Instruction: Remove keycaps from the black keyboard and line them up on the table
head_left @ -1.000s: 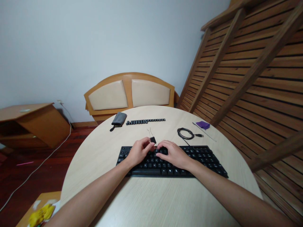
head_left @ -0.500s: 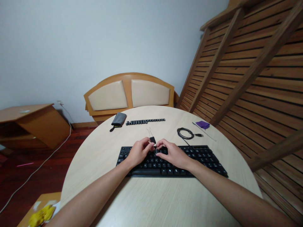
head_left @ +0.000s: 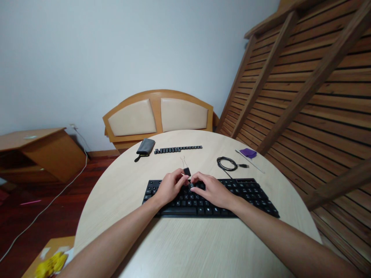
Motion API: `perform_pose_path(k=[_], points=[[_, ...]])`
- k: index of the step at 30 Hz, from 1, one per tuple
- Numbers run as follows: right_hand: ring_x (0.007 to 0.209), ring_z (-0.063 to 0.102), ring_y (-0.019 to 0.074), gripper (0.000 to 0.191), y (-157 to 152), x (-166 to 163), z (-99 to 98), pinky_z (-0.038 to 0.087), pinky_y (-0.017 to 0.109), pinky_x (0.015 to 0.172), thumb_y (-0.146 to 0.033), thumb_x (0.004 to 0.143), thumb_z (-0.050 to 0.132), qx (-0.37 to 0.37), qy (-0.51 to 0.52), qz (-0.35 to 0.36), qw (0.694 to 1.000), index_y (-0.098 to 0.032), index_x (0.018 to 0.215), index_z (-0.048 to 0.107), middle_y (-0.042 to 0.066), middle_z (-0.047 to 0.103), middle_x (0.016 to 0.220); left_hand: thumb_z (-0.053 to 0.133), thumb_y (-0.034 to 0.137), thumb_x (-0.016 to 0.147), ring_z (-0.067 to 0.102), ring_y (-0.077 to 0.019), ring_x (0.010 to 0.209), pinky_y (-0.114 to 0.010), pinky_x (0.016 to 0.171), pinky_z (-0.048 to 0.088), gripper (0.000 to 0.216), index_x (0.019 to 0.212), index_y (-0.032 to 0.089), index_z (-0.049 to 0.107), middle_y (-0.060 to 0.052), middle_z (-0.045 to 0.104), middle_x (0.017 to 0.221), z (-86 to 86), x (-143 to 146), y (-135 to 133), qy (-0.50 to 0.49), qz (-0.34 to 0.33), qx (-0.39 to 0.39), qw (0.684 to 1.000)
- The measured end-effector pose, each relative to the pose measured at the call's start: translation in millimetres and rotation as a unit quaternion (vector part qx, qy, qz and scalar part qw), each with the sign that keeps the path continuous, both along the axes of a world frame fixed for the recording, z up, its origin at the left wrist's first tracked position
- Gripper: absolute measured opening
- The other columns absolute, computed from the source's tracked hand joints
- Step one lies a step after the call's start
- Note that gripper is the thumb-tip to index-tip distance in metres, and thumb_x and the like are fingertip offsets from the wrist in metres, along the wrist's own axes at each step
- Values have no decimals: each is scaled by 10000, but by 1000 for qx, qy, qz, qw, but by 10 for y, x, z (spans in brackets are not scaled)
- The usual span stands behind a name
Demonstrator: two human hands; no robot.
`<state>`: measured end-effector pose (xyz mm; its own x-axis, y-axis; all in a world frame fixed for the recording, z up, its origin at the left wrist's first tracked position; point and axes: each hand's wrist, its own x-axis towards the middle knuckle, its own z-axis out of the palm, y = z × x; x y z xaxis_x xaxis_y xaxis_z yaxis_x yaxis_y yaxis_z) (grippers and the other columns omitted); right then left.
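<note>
A black keyboard [head_left: 246, 195] lies across the round pale wooden table [head_left: 185, 247]. Both my hands rest on its upper middle rows, fingertips meeting. My left hand [head_left: 169, 187] is curled, thumb and forefinger pinched by a small thin pale piece and a keycap at the top row. My right hand [head_left: 213, 189] is curled beside it, fingertips pressed on the same spot. Just beyond the fingers a black binder clip [head_left: 187, 170] with wire handles sits on the table.
At the table's far side lie a row of loose black keycaps [head_left: 178, 148], a grey pouch [head_left: 145, 146], a coiled black USB cable [head_left: 227, 163] and a purple cloth [head_left: 248, 152]. A wooden headboard [head_left: 158, 114] stands behind; slatted wood leans at right.
The fingertips of both hands have shifted slightly closer together over the same keys. Nothing else has moved.
</note>
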<state>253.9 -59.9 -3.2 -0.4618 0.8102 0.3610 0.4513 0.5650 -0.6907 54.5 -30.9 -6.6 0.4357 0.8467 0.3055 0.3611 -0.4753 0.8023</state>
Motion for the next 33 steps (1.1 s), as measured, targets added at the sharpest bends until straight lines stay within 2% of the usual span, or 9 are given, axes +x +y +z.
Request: perform_pose_path(k=[7,22,29,33], points=[[987,627,183,151,-10,-1,17,457,334,905,-221,888,615,8,-18,9,1000,-243,1036,634,20,696,1048,480,388,939,560,-144,614,-237,593,383,287,751,185,557,7,635,665,11,-3,-7,29,12,25,999],[982,646,188,118,43,9,-71,460,334,899,-237,856,675,8,-24,-14,1000,-239,973,667,10,719,1020,477,377,944,525,-134,590,-236,580,348,288,747,187,567,19,599,642,40,-3,-35,74,22,62,995],[1018,642,201,149,29,-16,-73,451,370,930,-231,863,668,55,-54,-33,997,-251,1011,674,14,720,1051,491,395,932,645,-177,679,-259,638,440,259,784,191,553,-26,701,722,-31,4,8,23,31,-5,999],[1024,638,199,144,30,-19,-67,463,368,934,-226,856,672,48,-33,-32,998,-255,996,689,19,717,1050,500,398,927,662,-184,707,-265,665,468,256,788,189,547,-33,708,736,-29,8,11,-10,15,-32,999]])
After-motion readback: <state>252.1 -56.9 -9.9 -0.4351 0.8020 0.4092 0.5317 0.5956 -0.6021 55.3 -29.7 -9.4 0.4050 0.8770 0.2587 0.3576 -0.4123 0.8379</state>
